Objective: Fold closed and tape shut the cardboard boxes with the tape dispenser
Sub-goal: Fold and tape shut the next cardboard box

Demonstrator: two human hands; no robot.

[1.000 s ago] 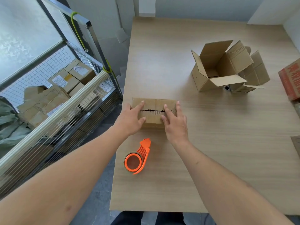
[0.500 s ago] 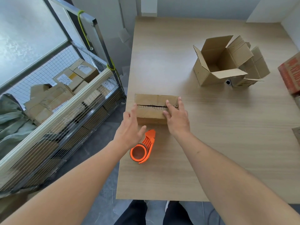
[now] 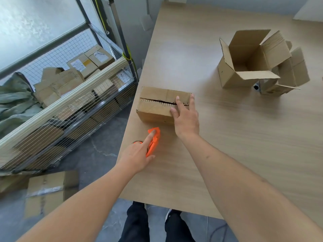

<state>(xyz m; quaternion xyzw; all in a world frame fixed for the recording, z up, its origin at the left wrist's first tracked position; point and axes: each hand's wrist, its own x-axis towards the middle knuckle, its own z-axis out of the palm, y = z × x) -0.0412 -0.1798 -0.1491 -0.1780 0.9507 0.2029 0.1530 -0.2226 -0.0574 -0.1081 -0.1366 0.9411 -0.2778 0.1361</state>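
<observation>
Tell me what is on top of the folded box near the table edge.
The right hand rests flat on the folded box; no tape shows on its seam. The hand covers the right end.

a packing room – wire cage (image 3: 73, 95) of labelled parcels (image 3: 82, 64) beside a wooden table (image 3: 244, 154)

A brown cardboard box (image 3: 157, 105), flaps folded shut, untaped, lies beside an orange tape dispenser (image 3: 154, 140) near the table's edge.
</observation>
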